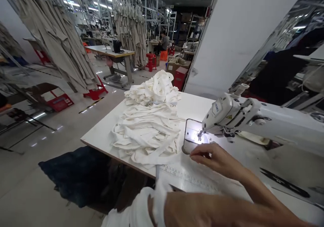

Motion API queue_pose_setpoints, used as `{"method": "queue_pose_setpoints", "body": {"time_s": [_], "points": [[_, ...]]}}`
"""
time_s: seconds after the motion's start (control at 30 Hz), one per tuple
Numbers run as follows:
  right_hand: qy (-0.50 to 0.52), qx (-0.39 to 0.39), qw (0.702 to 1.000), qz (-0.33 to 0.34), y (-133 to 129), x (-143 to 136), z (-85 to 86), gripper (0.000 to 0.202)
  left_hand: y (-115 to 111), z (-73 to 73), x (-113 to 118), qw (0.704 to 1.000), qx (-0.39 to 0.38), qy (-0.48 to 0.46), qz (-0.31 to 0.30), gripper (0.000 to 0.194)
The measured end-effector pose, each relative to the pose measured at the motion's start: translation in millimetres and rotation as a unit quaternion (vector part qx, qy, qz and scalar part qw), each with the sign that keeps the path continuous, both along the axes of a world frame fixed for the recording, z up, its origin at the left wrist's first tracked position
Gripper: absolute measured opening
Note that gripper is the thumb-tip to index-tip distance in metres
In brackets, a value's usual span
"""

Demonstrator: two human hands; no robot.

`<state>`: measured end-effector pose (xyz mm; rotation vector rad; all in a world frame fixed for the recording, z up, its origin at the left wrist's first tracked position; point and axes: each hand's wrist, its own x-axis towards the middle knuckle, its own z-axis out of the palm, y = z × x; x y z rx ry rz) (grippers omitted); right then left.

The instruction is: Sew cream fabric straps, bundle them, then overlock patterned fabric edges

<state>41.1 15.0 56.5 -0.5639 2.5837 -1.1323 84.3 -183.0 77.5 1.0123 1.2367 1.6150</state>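
My right hand is beside the needle plate of a white sewing machine, with thumb and forefinger brought close together. Whatever may be between those fingertips is too small to make out. Nearer to me, my left hand is closed on a white fabric strip bunched at the bottom edge; its fingertips are hidden and slightly blurred. A clear ruler lies on the table between the hands. Just left of the machine, a layered pile of white fabric strips covers part of the table, with a looser heap behind it.
The white table ends at a left edge, with dark cloth below it. A black slotted bar lies under the machine arm. Beige garments hang at left. A person sits far back. A white pillar stands behind the table.
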Motion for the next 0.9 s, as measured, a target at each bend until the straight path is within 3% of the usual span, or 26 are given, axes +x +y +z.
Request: {"method": "queue_pose_setpoints", "body": {"time_s": [0.03, 0.1, 0.17, 0.23, 0.33, 0.43, 0.47, 0.53, 0.63, 0.73, 0.8, 0.9], "points": [[0.037, 0.011, 0.999, -0.004, -13.8, -0.4, 5.2, 0.020, -1.8, -1.5, 2.5, 0.998, 0.012, 0.006, 0.058, 0.069], [0.098, 0.010, 0.995, -0.026, -40.8, -3.8, 11.4, 0.014, -8.5, -5.8, 4.9, 0.966, 0.016, 0.025, 0.258, 0.042], [0.146, 0.002, 0.988, -0.059, -64.7, -9.8, 11.6, 0.013, -24.0, -13.8, 2.4, 0.873, -0.019, 0.068, 0.482, 0.023], [0.180, -0.002, 0.981, -0.073, -84.9, -15.9, 8.2, 0.014, -50.5, -25.4, -5.5, 0.764, -0.070, 0.127, 0.628, 0.016], [0.192, -0.005, 0.980, -0.045, -109.4, -20.8, 2.4, 0.013, -101.4, -42.6, -23.7, 0.616, -0.135, 0.219, 0.745, 0.007], [0.183, 0.008, 0.982, -0.043, -127.9, -21.7, -2.2, 0.013, -142.1, -49.5, -41.8, 0.526, -0.198, 0.297, 0.772, 0.009], [0.179, 0.020, 0.982, -0.050, -132.6, -21.8, -4.0, 0.014, -149.9, -48.8, -46.6, 0.513, -0.207, 0.321, 0.768, 0.010], [0.178, 0.042, 0.981, -0.062, -139.4, -22.0, -8.5, 0.018, -157.0, -44.3, -53.9, 0.518, -0.201, 0.374, 0.742, 0.013], [0.211, 0.037, 0.975, -0.060, -143.1, -20.1, -15.5, 0.009, -154.3, -37.3, -61.1, 0.574, -0.203, 0.460, 0.646, 0.015], [0.235, -0.012, 0.972, -0.020, -140.7, -15.5, -17.7, 0.006, -149.7, -38.2, -66.4, 0.599, -0.275, 0.503, 0.560, 0.018], [0.238, -0.036, 0.970, -0.014, -137.9, -15.2, -16.1, 0.004, -148.5, -41.7, -69.7, 0.601, -0.285, 0.508, 0.547, 0.016], [0.278, -0.039, 0.955, -0.092, -135.8, -26.4, -12.5, 0.005, -146.8, -44.6, -76.1, 0.586, -0.221, 0.512, 0.588, 0.017]]}}
